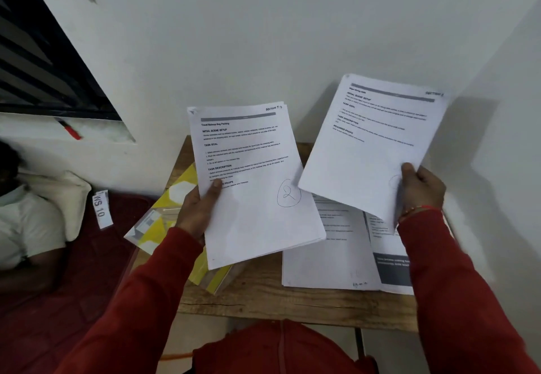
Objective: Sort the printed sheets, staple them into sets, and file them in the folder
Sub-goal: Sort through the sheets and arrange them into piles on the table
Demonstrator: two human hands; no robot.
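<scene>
Above small wooden table [292, 300], hands apart: left hand [195, 212] grips white printed stack [254, 186], right hand [421, 189] pinches single white printed sheet [371, 139], edges nearly meeting

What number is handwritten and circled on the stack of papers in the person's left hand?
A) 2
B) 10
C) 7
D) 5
A: the top sheet of the stack gripped by the left hand bears a pen-drawn circle near its lower right corner with a 2 inside.
</scene>
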